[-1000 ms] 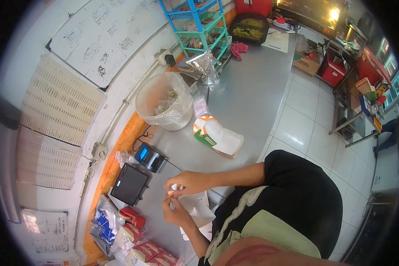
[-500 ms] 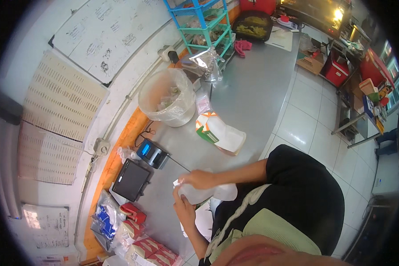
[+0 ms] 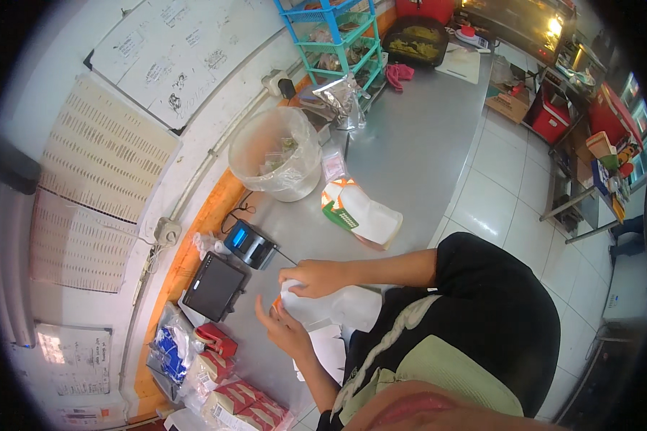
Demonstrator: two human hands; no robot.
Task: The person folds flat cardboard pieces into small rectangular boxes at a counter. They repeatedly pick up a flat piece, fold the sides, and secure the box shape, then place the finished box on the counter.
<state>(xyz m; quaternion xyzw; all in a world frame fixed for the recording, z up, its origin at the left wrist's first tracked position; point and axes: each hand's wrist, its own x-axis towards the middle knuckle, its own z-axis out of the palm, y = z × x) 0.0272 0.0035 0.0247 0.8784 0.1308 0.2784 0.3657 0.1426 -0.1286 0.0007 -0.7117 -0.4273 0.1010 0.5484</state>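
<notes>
Between my hands is a white paper bag [image 3: 331,305] with an orange patch at its end near my left fingers. The bag lies flattened above the steel table, close to my body. My right hand [image 3: 313,278] grips its upper edge, fingers curled over the paper. My left hand [image 3: 287,332] pinches the orange end with thumb and fingertips, while one finger sticks out. White sheets [image 3: 327,352] lie beneath, partly hidden by my left forearm. Farther along the table rests another paper bag [image 3: 366,217], white with orange and green print.
A black tablet [image 3: 214,287] and a small dark device with a lit screen [image 3: 250,246] stand by the wall. Beyond them is a plastic-lined white bucket [image 3: 295,183]. Red-and-cream packages [image 3: 244,406] sit at near left; a blue-green rack [image 3: 341,54] stands far back on the steel table [image 3: 410,136].
The paper bag has been turned and spread out, showing more white surface and the orange patch. My right hand has risen slightly; my left has shifted left, one finger now extended.
</notes>
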